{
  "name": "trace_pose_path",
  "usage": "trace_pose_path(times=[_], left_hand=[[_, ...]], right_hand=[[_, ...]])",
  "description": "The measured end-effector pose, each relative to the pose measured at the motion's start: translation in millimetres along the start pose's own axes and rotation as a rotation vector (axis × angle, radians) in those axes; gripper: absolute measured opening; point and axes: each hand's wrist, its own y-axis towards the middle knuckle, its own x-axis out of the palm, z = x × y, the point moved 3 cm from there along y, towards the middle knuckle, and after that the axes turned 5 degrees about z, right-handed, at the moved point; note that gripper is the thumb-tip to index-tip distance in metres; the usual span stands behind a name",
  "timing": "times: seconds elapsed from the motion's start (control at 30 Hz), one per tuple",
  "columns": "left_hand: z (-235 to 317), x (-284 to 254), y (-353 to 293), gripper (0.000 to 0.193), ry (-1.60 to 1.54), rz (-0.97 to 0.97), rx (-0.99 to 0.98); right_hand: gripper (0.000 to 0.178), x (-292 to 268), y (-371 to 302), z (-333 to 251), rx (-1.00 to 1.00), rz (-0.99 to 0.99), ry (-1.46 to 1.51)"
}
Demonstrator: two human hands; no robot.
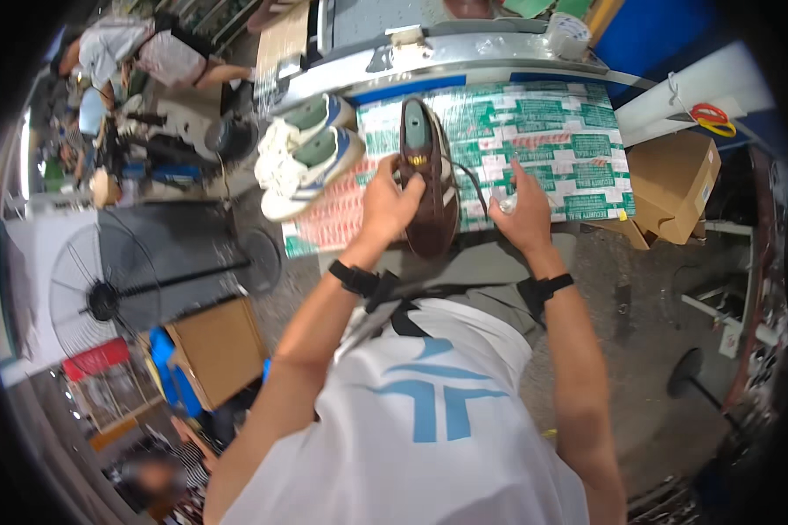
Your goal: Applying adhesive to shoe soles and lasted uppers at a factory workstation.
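Observation:
A dark brown low shoe with pale side stripes and a green insole stands toe toward me at the table's near edge. My left hand is closed on its left side, the thumb over the lacing. From its right side a loose dark shoelace curves toward my right hand. That hand hovers over the table with the index finger stretched forward and the other fingers curled; a small shiny bit shows by the thumb, too small to name. A pair of cream-and-blue shoes stuffed with white paper stands to the left.
The table is covered in green-and-white printed tape. Behind it runs a metal-edged conveyor with a tape roll. An open cardboard box lies at right, a standing fan at left. Other people are farther left.

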Motion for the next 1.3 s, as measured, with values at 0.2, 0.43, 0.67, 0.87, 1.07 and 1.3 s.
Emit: trace_pose_path(times=[0.2, 0.43, 0.67, 0.87, 1.07, 1.3], left_hand=[[-2.0, -41.3, -3.7, 0.022, 0.105, -0.033, -0.192], [-45.7, -80.8, 17.6, 0.021, -0.813, -0.406, -0.645], [1.5, -85.6, 62.0, 0.045, 0.107, -0.256, 0.136], [-14.2, -12.3, 113.5, 0.077, -0.044, -0.432, -0.021], [9.0, -14.1, 121.2, 0.088, -0.208, -0.71, -0.333], [13.0, -19.8, 117.1, 0.088, -0.215, -0.659, -0.329]], right_hand=[[0.092, -5.1, -35.1, -61.0, 0.395, -0.059, 0.311], [0.092, -5.1, -5.7, -137.3, 0.058, -0.199, 0.339], [0.089, 25.9, 30.3, -152.4, -0.376, -0.148, 0.008], [0.084, 12.1, 36.4, -164.3, -0.227, -0.373, 0.035], [0.074, 40.0, 43.3, -170.6, 0.236, -0.353, 0.363], [0.076, 14.5, 13.6, -177.7, 0.145, -0.342, 0.475]])
